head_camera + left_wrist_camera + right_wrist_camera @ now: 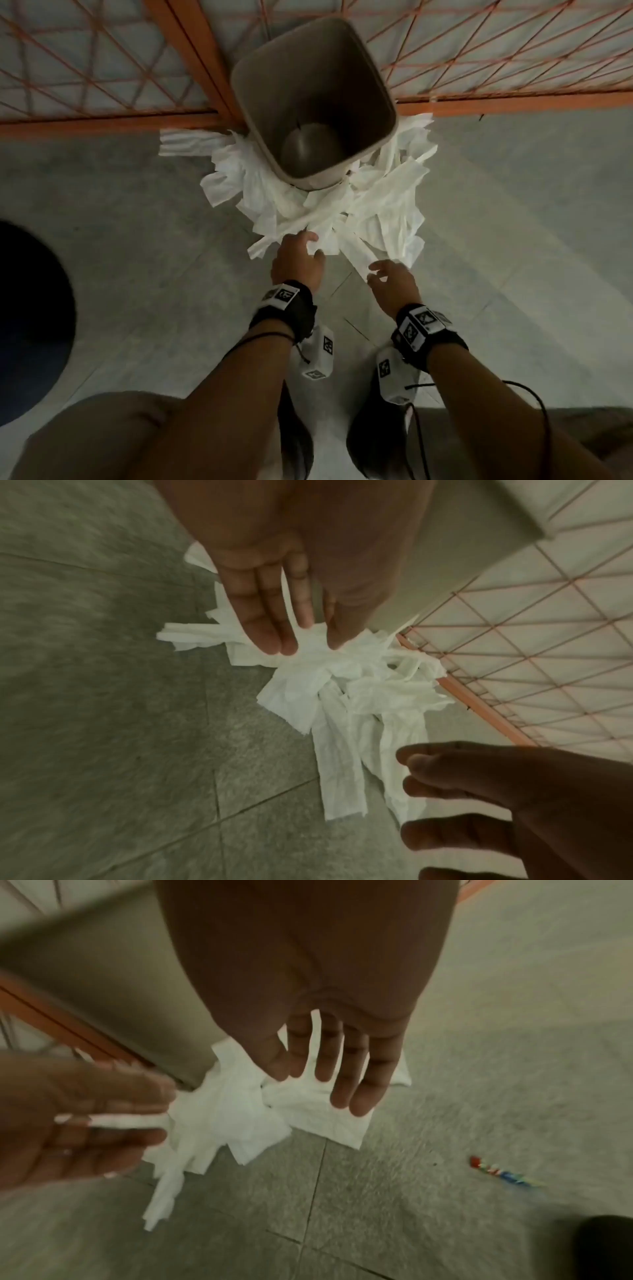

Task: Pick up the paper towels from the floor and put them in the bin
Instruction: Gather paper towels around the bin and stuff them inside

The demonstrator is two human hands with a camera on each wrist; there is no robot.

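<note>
Both hands [298, 260] reach paper towels [342, 205] ringing the bin [376, 85], orange grid [513, 51] behind

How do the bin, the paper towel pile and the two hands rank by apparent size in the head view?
1. Paper towel pile, spread around the bin's base, covers the most area.
2. Bin, slightly smaller, though it stands closer to the camera.
3. Left hand and right hand: alike, not ranked.
</note>
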